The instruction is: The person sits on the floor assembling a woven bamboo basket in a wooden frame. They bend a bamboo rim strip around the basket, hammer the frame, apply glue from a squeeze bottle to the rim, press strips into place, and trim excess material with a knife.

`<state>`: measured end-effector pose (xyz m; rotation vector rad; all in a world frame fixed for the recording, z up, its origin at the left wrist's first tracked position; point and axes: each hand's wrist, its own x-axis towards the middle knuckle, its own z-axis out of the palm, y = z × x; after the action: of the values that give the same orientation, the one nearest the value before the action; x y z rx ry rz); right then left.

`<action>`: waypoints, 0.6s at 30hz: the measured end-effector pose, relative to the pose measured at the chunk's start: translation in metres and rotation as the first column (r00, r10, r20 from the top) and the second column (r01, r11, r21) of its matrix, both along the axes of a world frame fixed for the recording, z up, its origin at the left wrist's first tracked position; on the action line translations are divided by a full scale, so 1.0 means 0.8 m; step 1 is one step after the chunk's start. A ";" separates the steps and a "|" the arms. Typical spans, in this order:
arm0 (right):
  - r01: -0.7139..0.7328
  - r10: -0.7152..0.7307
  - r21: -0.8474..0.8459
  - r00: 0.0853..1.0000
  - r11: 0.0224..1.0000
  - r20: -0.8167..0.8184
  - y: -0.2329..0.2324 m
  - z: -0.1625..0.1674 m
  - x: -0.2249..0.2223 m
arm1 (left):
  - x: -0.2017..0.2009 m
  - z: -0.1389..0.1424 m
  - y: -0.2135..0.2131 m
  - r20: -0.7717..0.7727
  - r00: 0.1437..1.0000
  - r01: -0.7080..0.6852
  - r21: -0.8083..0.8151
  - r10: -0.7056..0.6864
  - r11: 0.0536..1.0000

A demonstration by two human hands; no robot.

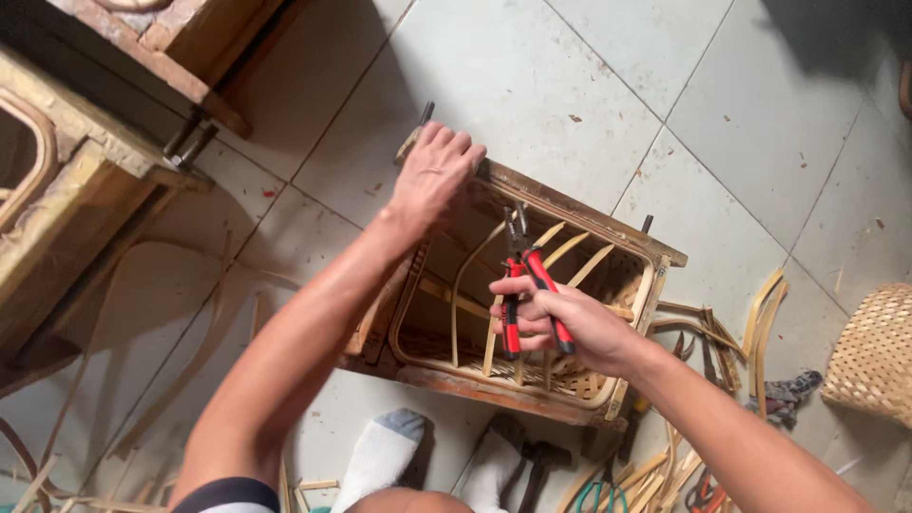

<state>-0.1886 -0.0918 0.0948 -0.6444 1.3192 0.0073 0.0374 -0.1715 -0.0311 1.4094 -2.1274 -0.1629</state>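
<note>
Head view, only one: a wooden frame [570,214] sits on the tiled floor [532,85], with a half-built bamboo basket [446,332] formed inside it. Progress looks partial: the rim loop and the woven bottom seem in place, while several upright bamboo strips [560,252] stand loose and unwoven, so the sides look mostly left to do. The left hand [432,176] is curled over the far left corner of the frame, fingers bent down on the top edge, pressing or steadying it. The right hand [556,323] is closed around the red-handled pliers [527,285], handles squeezed together, nose pointing up and away toward a strip near the frame's far edge; can't tell whether the tips actually bite a strip. The frame lies directly under both hands, between them and the socked feet [385,451]. Spare strips [722,332] lie on the floor to the right, a woven basket [874,356] at the right edge, and wooden furniture [85,123] upper left.
</note>
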 end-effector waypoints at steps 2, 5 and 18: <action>-0.023 0.022 0.039 1.000 0.999 0.003 -0.003 -0.007 0.007 | -0.005 -0.006 0.002 -0.058 0.998 0.039 0.072 -0.035 0.997; -0.145 0.146 0.096 0.989 0.985 -0.008 -0.002 -0.008 0.023 | 0.012 -0.009 0.051 -0.095 0.995 0.035 0.028 -0.033 0.999; -0.322 0.315 -0.036 0.940 0.946 -0.129 0.054 -0.035 0.029 | 0.014 -0.004 0.117 -0.122 0.992 0.003 0.197 0.022 0.980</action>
<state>-0.1652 -0.0490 0.0664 -0.9134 1.3226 0.2786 0.0484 -0.0779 -0.0346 1.4791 -2.0472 -0.4566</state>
